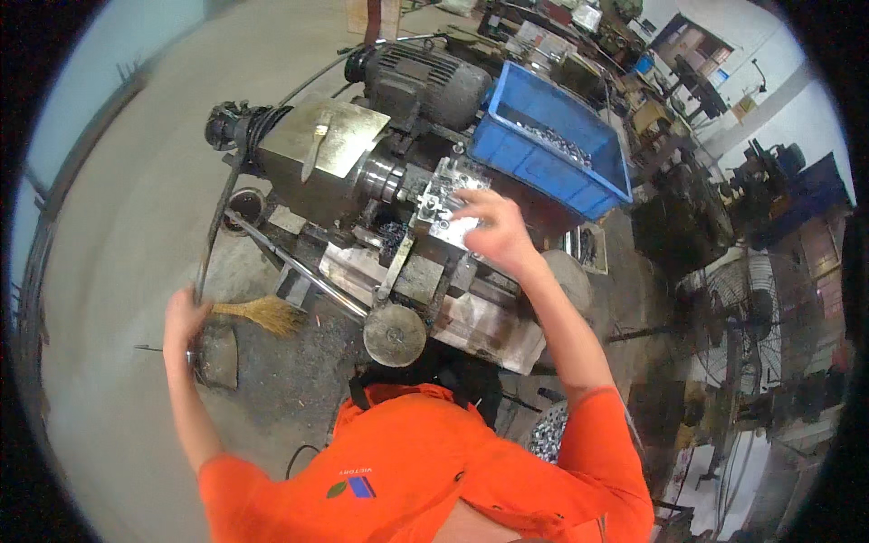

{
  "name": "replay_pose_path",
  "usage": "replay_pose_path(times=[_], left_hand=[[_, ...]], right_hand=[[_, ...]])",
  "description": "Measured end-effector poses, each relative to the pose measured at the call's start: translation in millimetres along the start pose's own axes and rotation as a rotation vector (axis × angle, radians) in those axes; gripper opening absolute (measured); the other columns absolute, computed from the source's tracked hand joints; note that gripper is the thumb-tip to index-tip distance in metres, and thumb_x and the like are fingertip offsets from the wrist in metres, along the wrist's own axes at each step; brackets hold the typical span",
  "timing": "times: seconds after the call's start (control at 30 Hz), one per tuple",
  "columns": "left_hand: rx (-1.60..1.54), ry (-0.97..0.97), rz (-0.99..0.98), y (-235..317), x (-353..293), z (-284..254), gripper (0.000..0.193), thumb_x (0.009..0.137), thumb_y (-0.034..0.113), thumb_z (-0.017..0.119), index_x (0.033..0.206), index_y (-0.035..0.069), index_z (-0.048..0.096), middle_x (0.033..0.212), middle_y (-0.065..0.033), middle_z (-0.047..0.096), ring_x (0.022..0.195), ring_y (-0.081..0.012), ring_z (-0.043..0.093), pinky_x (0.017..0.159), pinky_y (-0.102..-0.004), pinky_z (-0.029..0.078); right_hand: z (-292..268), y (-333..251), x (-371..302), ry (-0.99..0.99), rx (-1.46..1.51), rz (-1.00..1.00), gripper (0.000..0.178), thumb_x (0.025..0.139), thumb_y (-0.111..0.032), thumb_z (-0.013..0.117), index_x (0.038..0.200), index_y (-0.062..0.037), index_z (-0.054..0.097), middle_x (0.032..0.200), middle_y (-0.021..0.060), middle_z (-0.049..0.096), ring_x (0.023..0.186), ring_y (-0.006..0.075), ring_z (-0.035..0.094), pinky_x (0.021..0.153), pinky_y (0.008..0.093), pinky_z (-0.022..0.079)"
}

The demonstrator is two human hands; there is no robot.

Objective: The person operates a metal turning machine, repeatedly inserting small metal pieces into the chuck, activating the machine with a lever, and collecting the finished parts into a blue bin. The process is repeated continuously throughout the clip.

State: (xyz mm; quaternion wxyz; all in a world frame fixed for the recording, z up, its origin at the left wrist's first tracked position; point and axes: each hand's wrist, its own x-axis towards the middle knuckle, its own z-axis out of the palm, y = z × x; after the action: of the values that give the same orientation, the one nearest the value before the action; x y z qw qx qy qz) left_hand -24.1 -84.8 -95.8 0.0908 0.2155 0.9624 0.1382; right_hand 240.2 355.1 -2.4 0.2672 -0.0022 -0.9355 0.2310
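My left hand [186,319] is closed around the lower end of a long dark lever [215,231]. The lever runs up toward the left end of a small lathe [317,185]. My right hand [498,233] is over the bright metal tool block [440,201], to the right of the spindle chuck [382,176]. Its thumb and fingers are curled toward each other; whatever is between the fingertips is too small to make out. Dark metal chips [393,237] lie below the chuck.
A paintbrush [316,149] rests on the lathe's cover, with a motor [425,83] behind. A blue crate [543,149] holds small metal parts. A straw broom [262,313] lies by my left hand. A round handwheel [395,335] juts toward me; a fan [742,308] stands right.
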Motion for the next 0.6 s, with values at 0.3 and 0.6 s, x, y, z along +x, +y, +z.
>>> replay_pose_path(times=[0.3,0.6], left_hand=[[-0.062,0.127,-0.069,-12,-44,15,0.035,0.071,0.025,0.062,0.092,-0.002,0.051,0.078,-0.0246,0.057,0.078,-0.0399,0.055,0.067,-0.0467,0.043],[0.055,0.196,-0.094,-18,-26,27,0.029,0.071,0.023,0.062,0.084,-0.002,0.054,0.073,-0.0232,0.058,0.075,-0.0403,0.055,0.065,-0.0466,0.044]], right_hand=[[85,33,83,-0.407,-0.292,0.349,0.021,0.054,-0.017,0.056,0.065,0.0004,0.063,0.074,0.0222,0.06,0.076,0.0356,0.059,0.072,0.0371,0.048],[96,30,92,-0.27,-0.123,0.435,0.02,0.056,-0.016,0.058,0.062,0.0031,0.06,0.058,0.0204,0.055,0.055,0.0265,0.058,0.056,0.0336,0.046]])
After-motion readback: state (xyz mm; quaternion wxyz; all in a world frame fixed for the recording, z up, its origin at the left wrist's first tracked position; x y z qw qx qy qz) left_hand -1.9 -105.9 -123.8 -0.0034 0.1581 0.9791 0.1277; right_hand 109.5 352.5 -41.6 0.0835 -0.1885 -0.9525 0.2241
